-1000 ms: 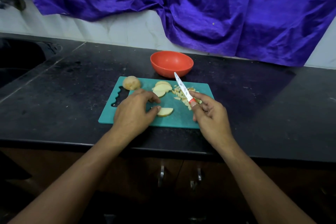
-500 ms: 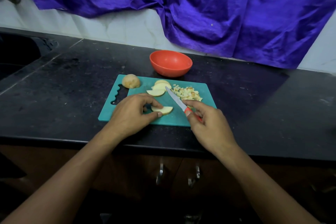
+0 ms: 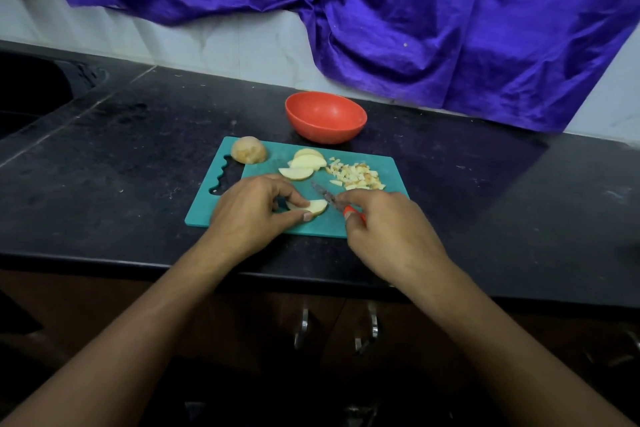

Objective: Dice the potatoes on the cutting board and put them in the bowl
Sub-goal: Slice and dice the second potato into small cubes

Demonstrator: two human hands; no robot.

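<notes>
While my left hand (image 3: 252, 215) pinches one potato slice (image 3: 314, 206) flat on the cutting board (image 3: 384, 168), thumb at its near edge and fingers curled over the far edge, my right hand (image 3: 391, 232) is closed round the red handle of the knife (image 3: 327, 198). Blade is blurred, pointing up-left, just right of the slice; can't tell if it touches. Slice: half-moon, pale yellow flesh, thin tan skin on the curved edge. Position: near the board's front edge, roughly mid-width.

Rest of the potato, all on the board:
- rounded chunk (image 3: 248, 150), tan skin up, back-left corner beside the wavy grip cutout
- overlapping half-moon slices (image 3: 304, 165), back-centre, same pale flesh
- loose pile of small dice (image 3: 356, 177) just right of those, pale with some brown-edged bits

Board is teal, lying on the black counter (image 3: 138, 149). Orange-red bowl (image 3: 325, 116) stands on the counter just behind the board's back edge, not touching the potato. Purple cloth (image 3: 415, 10) hangs over the white wall (image 3: 207, 42) behind. Two metal handles (image 3: 303, 326) show on the cupboard below.
</notes>
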